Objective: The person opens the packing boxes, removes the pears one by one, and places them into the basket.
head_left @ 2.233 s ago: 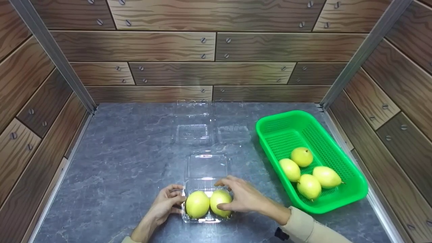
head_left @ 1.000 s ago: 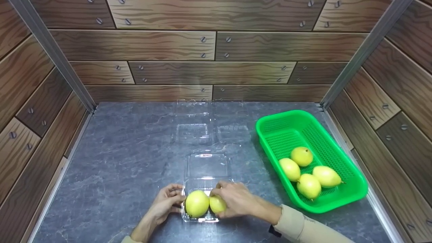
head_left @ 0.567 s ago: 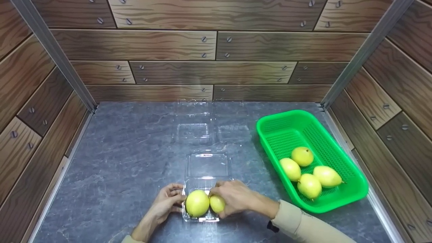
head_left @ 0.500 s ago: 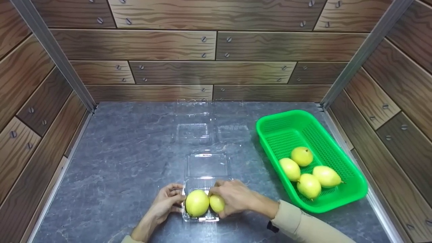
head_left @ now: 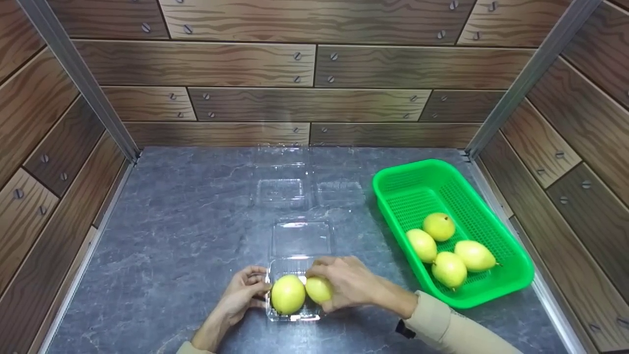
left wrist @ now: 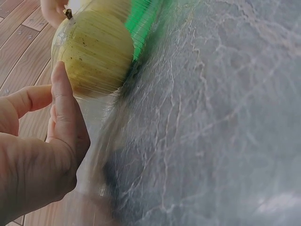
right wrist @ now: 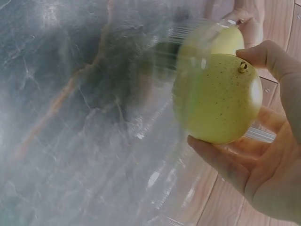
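Observation:
A clear plastic clamshell box (head_left: pixel 300 317) lies with its lid (head_left: pixel 301 239) folded back on the grey table. My left hand (head_left: pixel 243 293) holds its left edge, thumb at the rim and fingers along the outer wall. Inside, on the left, sits a yellow pear (head_left: pixel 288 295), seen through the wall in the left wrist view. My right hand (head_left: pixel 346 285) grips a second yellow pear (right wrist: pixel 218 99) between thumb and fingers at the right side of the box. The right wrist view shows its stem end; the hand covers part of it in the head view.
A green plastic basket (head_left: pixel 393 223) stands at the right with several yellow pears (head_left: pixel 449 270) in its near half. More clear plastic boxes (head_left: pixel 280 191) lie open at the back middle. Wood-patterned walls (head_left: pixel 314 103) enclose the table.
My right hand has closed around the right pear, then shifted it slightly away from me within the last half second. The left hand stays at the box edge.

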`<state>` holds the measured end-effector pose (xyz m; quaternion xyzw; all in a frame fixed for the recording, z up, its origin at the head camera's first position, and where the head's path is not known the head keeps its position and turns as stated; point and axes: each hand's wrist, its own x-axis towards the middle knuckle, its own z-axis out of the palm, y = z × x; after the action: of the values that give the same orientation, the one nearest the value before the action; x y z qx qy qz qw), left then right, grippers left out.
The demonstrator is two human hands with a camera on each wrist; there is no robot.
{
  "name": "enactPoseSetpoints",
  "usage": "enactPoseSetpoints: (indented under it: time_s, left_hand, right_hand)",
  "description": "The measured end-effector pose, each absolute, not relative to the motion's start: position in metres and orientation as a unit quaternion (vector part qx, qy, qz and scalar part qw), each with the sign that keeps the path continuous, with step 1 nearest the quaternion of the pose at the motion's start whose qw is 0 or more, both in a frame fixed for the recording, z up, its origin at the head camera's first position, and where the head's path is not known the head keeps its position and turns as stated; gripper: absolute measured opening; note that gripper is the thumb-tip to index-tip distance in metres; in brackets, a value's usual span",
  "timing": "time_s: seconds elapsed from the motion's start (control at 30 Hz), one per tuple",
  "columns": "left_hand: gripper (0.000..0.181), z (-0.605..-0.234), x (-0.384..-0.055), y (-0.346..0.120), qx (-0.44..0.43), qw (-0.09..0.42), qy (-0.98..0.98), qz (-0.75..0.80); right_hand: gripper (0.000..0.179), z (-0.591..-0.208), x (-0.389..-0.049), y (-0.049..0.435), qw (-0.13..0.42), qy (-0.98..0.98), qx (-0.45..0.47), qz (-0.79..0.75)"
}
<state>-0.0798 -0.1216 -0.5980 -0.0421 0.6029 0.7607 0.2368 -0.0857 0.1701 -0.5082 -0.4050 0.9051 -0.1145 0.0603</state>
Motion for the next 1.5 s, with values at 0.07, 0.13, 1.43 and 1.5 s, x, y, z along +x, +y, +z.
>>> enactPoseSetpoints:
  time_s: [0.07,0.13,1.43,1.5]
  left_hand:
    - [0.05,-0.598,-0.08,-0.122,-0.042,0.236,0.602,0.761]
    - [0.049,-0.597,-0.08,-0.121,-0.042,0.237,0.601,0.762]
    - [0.047,-0.6,-0.08,-0.119,-0.044,0.235,0.602,0.762]
    - [0.047,-0.6,-0.081,-0.119,-0.044,0.235,0.602,0.762]
  right_hand:
    - [0.063,-0.503,-0.085,0.174,0.046,0.904,-0.407,-0.12]
    - [0.063,-0.497,-0.084,0.177,0.037,0.905,-0.405,-0.124]
    - [0.062,-0.406,-0.113,0.288,-0.119,0.942,-0.286,-0.132]
    - [0.062,-0.405,-0.118,0.295,-0.118,0.943,-0.281,-0.131]
